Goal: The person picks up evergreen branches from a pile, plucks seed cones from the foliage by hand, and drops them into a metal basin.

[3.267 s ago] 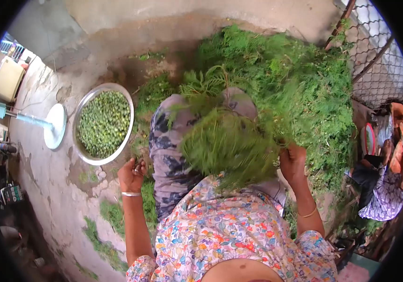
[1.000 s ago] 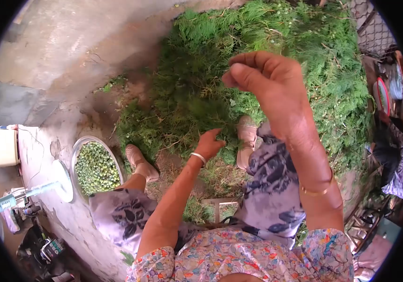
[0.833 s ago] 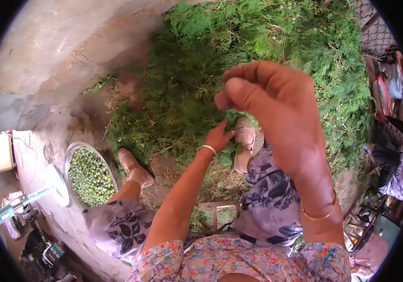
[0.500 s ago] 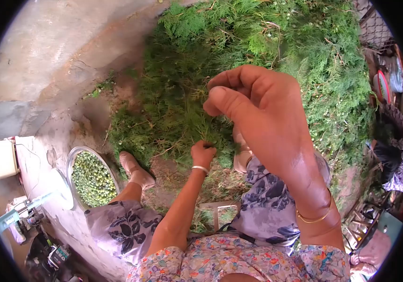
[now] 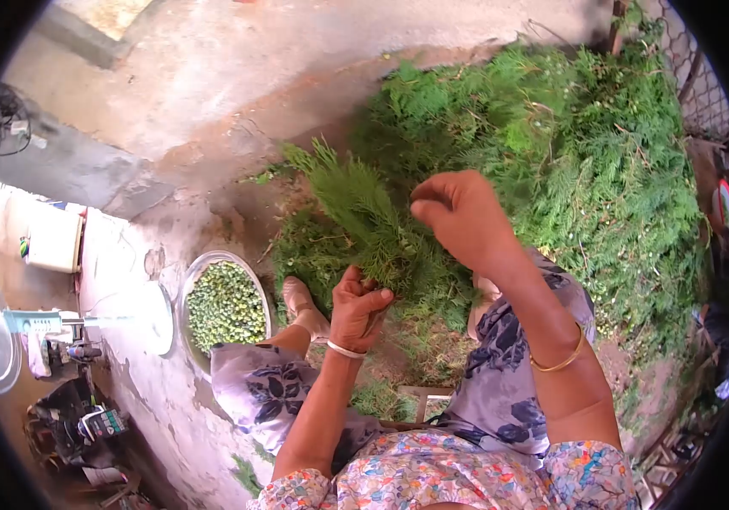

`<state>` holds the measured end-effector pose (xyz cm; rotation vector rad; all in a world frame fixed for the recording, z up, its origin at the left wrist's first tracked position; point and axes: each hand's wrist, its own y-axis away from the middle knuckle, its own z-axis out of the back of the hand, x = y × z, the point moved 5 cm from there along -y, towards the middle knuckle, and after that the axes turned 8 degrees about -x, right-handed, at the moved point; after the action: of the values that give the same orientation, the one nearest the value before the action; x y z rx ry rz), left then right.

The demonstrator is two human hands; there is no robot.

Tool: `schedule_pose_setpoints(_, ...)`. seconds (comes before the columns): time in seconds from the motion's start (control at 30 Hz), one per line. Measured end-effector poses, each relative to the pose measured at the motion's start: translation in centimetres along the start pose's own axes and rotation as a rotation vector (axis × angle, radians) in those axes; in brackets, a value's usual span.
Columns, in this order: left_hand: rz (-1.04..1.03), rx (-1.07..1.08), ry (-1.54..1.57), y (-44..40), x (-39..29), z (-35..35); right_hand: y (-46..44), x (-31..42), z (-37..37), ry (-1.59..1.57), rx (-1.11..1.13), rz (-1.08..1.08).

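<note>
My left hand (image 5: 359, 316), with a white bangle at the wrist, is closed round the lower end of a leafy green branch (image 5: 349, 200), which fans up and left above it. To the right, my right hand (image 5: 459, 212) is curled beside the branch, its fingertips bent together; anything they hold is too small to make out. Under and beyond both hands spreads a pile of green branches (image 5: 611, 178). A metal basin (image 5: 266, 293) full of small green fruits (image 5: 226, 308) stands on the ground left of my left hand.
A pedestal fan (image 5: 157, 319) lies across the left side of the view, near a cream box (image 5: 54, 238) and dark machine parts (image 5: 75, 421). My sandalled feet rest by the pile's near edge. A wall (image 5: 296, 51) runs along the back, with wire mesh (image 5: 709, 93) at the right.
My left hand has come up out of the pile with a branch in it. My right hand has moved farther from the camera. The view has shifted, so the basin appears farther right.
</note>
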<state>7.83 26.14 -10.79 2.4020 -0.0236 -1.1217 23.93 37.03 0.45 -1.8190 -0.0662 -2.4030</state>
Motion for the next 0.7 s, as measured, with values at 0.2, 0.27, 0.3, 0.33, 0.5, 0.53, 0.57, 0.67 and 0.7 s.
schedule_pose_setpoints(0.2,-0.059,0.064,0.049,1.8,-3.2,-0.3,1.7,1.4,-2.5,0.156,0.268,0.112)
schedule_pose_setpoints(0.27,-0.05,0.089,0.086,2.7,-4.6,-1.1,2.0,1.8,-3.2,0.226,0.34,0.106)
schedule_pose_setpoints(0.3,-0.051,0.087,0.088,2.7,-5.1,-1.0,2.1,2.0,-3.5,0.22,0.352,0.114)
schedule_pose_setpoints(0.33,-0.037,0.091,0.025,2.7,-5.5,-0.9,2.2,2.1,-3.8,0.216,0.364,0.121)
schedule_pose_setpoints(0.5,0.024,0.154,-0.522,1.2,-7.3,-1.5,2.6,1.3,-5.4,0.135,0.291,0.189)
schedule_pose_setpoints(0.53,0.089,0.142,-0.532,0.7,-7.2,-1.5,2.5,1.2,-5.6,0.163,0.239,0.262)
schedule_pose_setpoints(0.57,0.155,0.131,-0.543,0.5,-7.1,-1.6,2.4,0.9,-5.9,0.163,0.241,0.261)
schedule_pose_setpoints(0.67,0.077,-0.072,-0.441,-0.1,-7.8,-2.7,1.6,1.0,-6.0,0.238,0.114,0.376)
schedule_pose_setpoints(0.7,0.077,-0.061,-0.436,-0.7,-7.4,-2.6,1.4,0.9,-6.2,0.338,0.1,0.386)
